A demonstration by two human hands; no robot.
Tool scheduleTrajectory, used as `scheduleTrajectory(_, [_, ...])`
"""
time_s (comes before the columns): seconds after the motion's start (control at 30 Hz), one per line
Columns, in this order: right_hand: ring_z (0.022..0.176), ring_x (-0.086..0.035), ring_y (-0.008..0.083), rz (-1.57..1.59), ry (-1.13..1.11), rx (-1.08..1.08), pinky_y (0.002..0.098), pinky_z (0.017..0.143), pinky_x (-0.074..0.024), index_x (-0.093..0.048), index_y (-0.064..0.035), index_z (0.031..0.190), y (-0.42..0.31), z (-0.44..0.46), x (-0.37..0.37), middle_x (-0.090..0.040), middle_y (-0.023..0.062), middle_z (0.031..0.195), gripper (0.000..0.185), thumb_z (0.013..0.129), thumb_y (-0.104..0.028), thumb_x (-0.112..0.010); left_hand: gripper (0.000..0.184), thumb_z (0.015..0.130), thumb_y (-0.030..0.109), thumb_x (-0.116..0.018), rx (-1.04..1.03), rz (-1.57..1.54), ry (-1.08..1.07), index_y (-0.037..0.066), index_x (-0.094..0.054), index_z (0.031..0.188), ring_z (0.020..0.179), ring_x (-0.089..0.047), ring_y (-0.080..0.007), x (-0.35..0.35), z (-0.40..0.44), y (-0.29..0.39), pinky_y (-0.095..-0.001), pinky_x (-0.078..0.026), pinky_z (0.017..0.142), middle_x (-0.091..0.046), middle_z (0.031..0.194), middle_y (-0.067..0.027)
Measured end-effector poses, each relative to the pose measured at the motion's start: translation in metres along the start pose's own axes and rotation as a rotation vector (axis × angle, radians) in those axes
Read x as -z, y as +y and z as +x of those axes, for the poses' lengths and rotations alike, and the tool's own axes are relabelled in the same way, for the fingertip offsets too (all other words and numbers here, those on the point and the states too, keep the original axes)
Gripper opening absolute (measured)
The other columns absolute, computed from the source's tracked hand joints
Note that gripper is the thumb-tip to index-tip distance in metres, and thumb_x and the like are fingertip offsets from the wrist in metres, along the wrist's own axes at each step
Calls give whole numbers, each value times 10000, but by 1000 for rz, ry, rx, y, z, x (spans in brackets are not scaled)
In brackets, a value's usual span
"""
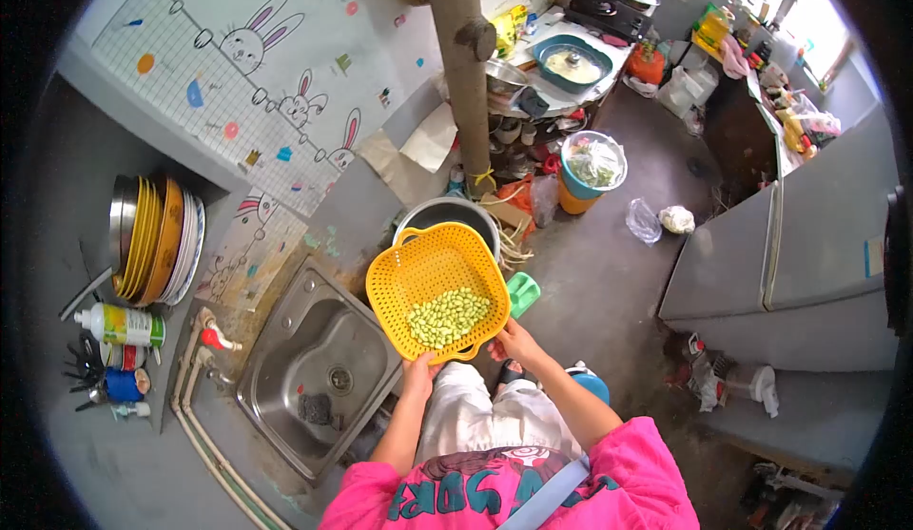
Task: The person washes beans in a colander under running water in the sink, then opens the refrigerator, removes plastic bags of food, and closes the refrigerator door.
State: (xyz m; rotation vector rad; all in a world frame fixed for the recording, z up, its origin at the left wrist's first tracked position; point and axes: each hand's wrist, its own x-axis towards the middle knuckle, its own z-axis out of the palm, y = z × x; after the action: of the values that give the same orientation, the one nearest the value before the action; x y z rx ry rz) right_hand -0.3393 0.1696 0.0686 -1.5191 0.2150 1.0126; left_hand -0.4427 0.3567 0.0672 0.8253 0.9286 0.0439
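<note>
The yellow colander [407,269] is up in front of your legs, with pale green beans [449,317] heaped in a single pile toward its near side. You're gripping it with 2 hands: your left hand [418,374] is closed on the near edge, and your right hand [514,342] grasps the near right corner (part of its fingers is hidden under the rim). Past the colander's far edge sits a round metal basin [456,212], partly covered by it from your viewpoint. Just beside the colander, on your right, is a green plastic item [522,293] — too covered to name.

To your left is the steel sink [373,342], with a dark scrubber [315,409] lying in it, and a tap with a red handle [215,339] stands beyond its left edge. Farther out, a bucket [568,173] stands on the floor ahead — and a grey fridge [720,254] fills your right side.
</note>
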Motion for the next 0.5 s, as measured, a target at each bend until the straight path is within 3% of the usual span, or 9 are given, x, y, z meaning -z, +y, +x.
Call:
scheduleTrajectory(0.03, [517, -513, 119, -42, 15, 24, 254, 509, -482, -425, -62, 1033, 1, 2, 5, -517, 29, 656, 239, 891, -254, -422, 374, 745, -35, -477, -10, 11, -19, 36, -435, 1109, 840, -577, -245, -4, 4, 0, -358, -497, 652, -538, 1015, -107])
scheduleTrajectory(0.07, [635, -523, 125, -118, 18, 14, 265, 543, -497, -427, -59, 1096, 2, 3, 9, -511, 56, 798, 326, 868, -289, -468, 362, 753, -35, -470, -19, 21, -37, 32, -434, 1107, 849, -575, -249, -6, 10, 0, -363, -496, 656, -534, 1021, -110])
scheduleTrajectory(0.17, [603, -544, 128, -221, 46, 207, 269, 519, -499, -412, -56, 1183, -10, 18, 18, -536, 72, 789, 407, 847, -268, -503, 326, 766, -47, -458, -4, 28, -36, 10, -440, 1087, 877, -569, -256, -13, 32, -1, -371, -495, 673, -532, 1029, -120])
scheduleTrajectory(0.2, [752, -557, 150, -184, 228, 215, 275, 579, -518, -446, -8, 1138, 5, 29, 12, -527, 102, 916, 383, 833, -228, -518, 327, 760, -52, -464, -14, 26, -26, 7, -444, 1082, 878, -569, -253, -16, 37, 1, -367, -496, 677, -533, 1030, -118])
scheduleTrajectory(0.3, [859, -540, 171, -9, 130, 187, 281, 639, -524, -458, 17, 1110, 7, 50, 11, -515, 100, 1002, 371, 823, -209, -524, 342, 739, -73, -483, -51, 2, -36, 1, -456, 1072, 882, -571, -247, -7, 61, 1, -355, -496, 684, -538, 1034, -110])
scheduleTrajectory(0.43, [1023, -497, 177, 59, -89, 31, 323, 772, -485, -386, -59, 1209, -30, 51, 19, -465, 63, 1156, 440, 822, -190, -549, 430, 685, -119, -487, -2, 35, -62, -9, -454, 1099, 882, -569, -207, -12, 101, 18, -288, -465, 724, -548, 1035, -97])
scheduleTrajectory(0.5, [1023, -500, 178, 118, -135, -32, 326, 810, -465, -380, -63, 1209, -37, 57, 22, -467, 61, 1160, 458, 800, -137, -571, 435, 660, -135, -495, -2, 6, -71, -11, -475, 1076, 907, -561, -203, -17, 112, 26, -290, -459, 749, -560, 1020, -94])
